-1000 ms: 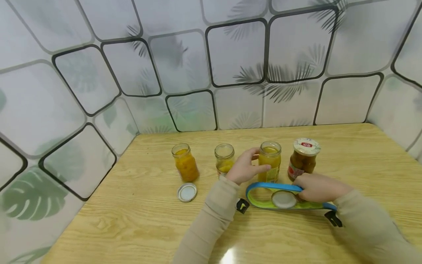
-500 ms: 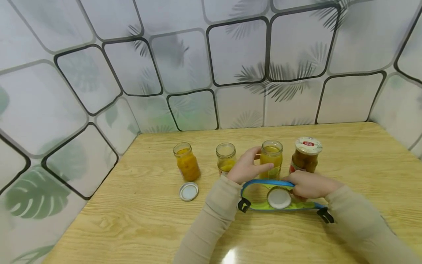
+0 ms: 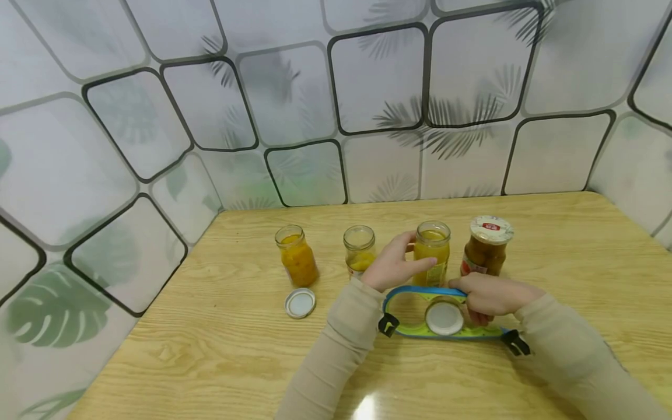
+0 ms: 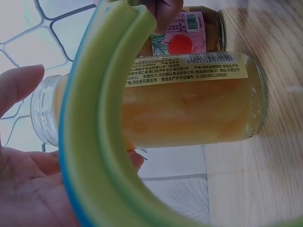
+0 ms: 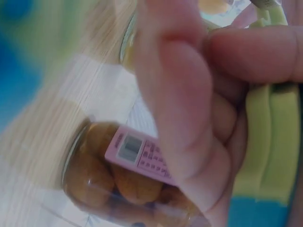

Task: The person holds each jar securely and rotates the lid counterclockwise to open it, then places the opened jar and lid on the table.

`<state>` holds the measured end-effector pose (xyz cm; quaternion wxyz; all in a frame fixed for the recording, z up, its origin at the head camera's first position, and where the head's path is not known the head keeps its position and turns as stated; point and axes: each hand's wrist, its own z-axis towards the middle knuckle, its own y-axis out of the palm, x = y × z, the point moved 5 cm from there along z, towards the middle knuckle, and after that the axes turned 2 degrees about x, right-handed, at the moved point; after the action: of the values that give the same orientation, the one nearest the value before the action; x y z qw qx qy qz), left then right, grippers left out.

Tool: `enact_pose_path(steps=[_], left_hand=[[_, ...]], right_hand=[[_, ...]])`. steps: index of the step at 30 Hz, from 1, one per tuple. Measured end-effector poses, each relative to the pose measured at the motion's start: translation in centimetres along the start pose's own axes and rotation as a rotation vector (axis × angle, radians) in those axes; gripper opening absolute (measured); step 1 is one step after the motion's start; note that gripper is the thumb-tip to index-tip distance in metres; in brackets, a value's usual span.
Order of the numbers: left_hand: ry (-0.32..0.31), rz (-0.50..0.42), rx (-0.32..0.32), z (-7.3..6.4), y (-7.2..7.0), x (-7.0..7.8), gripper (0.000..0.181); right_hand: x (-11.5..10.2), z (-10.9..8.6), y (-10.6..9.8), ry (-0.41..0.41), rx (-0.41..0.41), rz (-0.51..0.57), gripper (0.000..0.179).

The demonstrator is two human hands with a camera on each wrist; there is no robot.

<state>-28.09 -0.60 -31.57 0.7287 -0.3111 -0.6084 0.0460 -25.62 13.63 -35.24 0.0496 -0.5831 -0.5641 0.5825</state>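
My left hand (image 3: 389, 266) holds an open glass jar of yellow fruit (image 3: 434, 254), thumb in front and fingers behind. In the left wrist view its label (image 4: 189, 69) shows in front of the fruit. My right hand (image 3: 496, 293) grips a blue and lime-green jar opener (image 3: 425, 290), a looped band close in front of that jar. A round metal lid (image 3: 444, 318), pale side up, sits at the opener's middle. Seen from the right wrist, thumb and fingers pinch the green band (image 5: 265, 142). A lidded jar of brown round fruit (image 3: 485, 251) stands just behind my right hand.
An open jar of orange fruit (image 3: 298, 259) stands at the left with a loose lid (image 3: 300, 303) in front. Another open jar (image 3: 360, 248), partly filled with yellow fruit, is behind my left wrist. The wooden table (image 3: 210, 350) backs onto a patterned wall (image 3: 299, 99).
My right hand and the opener have shifted slightly left, and the lid now faces up more fully. The left hand stays on the jar.
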Motion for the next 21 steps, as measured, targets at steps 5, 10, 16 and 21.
enact_pose_path(steps=[5,10,16,21], left_hand=[[0.015,0.001,-0.015,0.0,-0.2,0.0,0.052],[0.018,-0.023,-0.019,-0.1,-0.3,0.1,0.053],[0.021,-0.013,-0.021,-0.1,-0.4,0.2,0.053],[0.035,-0.019,-0.045,0.1,0.0,0.2,0.052]], right_hand=[[-0.1,0.3,0.1,-0.007,-0.020,0.072,0.051],[0.5,0.6,-0.1,0.084,-0.090,0.125,0.060],[1.3,1.1,0.1,0.186,-0.175,0.167,0.065],[1.3,1.2,0.5,0.208,-0.217,0.185,0.067]])
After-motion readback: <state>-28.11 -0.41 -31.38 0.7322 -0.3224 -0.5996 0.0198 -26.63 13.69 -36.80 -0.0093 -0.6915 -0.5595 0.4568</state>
